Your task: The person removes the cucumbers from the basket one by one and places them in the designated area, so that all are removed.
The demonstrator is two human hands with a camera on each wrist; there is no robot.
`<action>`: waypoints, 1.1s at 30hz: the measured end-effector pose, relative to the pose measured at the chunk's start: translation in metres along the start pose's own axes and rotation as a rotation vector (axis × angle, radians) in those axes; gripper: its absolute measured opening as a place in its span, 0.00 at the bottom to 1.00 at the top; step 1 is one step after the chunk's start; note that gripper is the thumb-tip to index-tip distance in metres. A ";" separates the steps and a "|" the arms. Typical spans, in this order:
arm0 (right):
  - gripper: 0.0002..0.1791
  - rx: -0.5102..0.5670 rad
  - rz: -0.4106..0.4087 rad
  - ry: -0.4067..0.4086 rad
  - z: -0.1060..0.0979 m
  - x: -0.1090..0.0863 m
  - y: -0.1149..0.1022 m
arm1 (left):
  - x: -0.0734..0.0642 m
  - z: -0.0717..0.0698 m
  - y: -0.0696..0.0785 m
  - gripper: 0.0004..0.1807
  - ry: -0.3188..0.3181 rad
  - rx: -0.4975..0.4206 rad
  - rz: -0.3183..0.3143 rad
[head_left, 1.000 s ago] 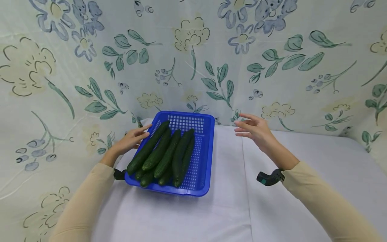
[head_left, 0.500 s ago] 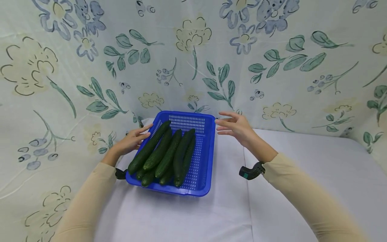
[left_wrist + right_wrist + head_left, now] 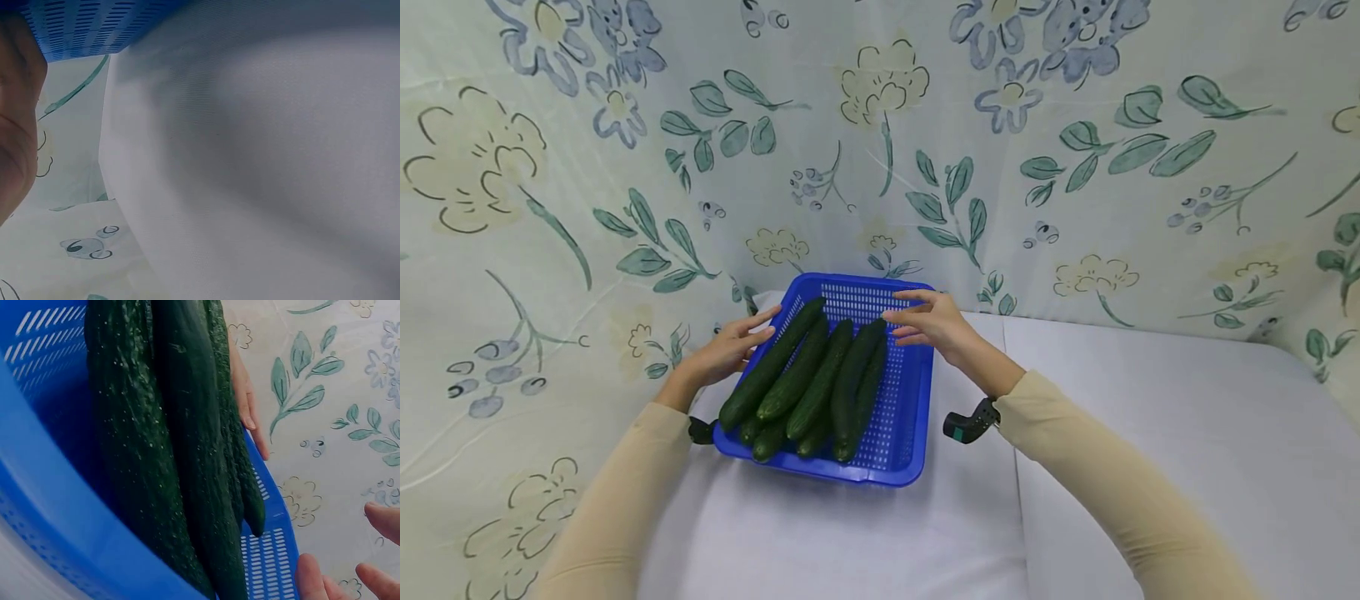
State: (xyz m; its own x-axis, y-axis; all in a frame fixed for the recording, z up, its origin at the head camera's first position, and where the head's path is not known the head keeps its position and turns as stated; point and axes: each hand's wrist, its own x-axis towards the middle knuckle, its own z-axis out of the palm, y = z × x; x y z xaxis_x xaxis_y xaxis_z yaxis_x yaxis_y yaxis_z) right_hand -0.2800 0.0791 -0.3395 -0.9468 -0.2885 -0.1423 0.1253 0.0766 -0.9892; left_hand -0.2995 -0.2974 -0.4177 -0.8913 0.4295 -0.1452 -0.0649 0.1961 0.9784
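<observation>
A blue plastic basket (image 3: 917, 417) with slotted walls holds several dark green cucumbers (image 3: 820, 379), lying lengthwise in a pile toward its left side. My left hand (image 3: 726, 350) rests at the basket's left rim with extended fingers; in the right wrist view, its fingers (image 3: 245, 400) lie along that rim. My right hand (image 3: 932, 321) hovers over the back right part of the basket, close to the far ends of the rightmost cucumbers. Its fingers (image 3: 310, 578) are spread and hold nothing. In the left wrist view, only the basket's slotted side (image 3: 94, 28) shows, with part of my left hand.
The basket is on a white tablecloth (image 3: 1120, 433) that stretches to the right. A floral cloth (image 3: 820, 158) hangs behind and to the left. Dark wrist cameras sit at both wrists, the right camera (image 3: 970, 422) just beside the basket.
My right hand has moved left from beside the basket to above its back right part. The left hand, basket and cucumbers stay in place.
</observation>
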 end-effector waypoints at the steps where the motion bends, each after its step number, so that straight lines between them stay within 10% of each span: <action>1: 0.33 0.000 0.007 -0.001 0.003 0.001 0.001 | 0.000 0.000 0.000 0.31 0.000 -0.002 -0.002; 33: 0.33 -0.071 0.250 0.009 0.061 0.026 0.024 | 0.001 -0.004 -0.004 0.31 0.000 -0.035 -0.007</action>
State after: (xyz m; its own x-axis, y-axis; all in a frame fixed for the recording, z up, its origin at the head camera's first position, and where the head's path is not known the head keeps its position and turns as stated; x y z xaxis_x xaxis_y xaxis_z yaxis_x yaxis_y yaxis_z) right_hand -0.2838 0.0154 -0.3693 -0.8917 -0.2441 -0.3811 0.3348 0.2108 -0.9184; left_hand -0.3022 -0.3006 -0.4209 -0.8906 0.4285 -0.1522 -0.0868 0.1683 0.9819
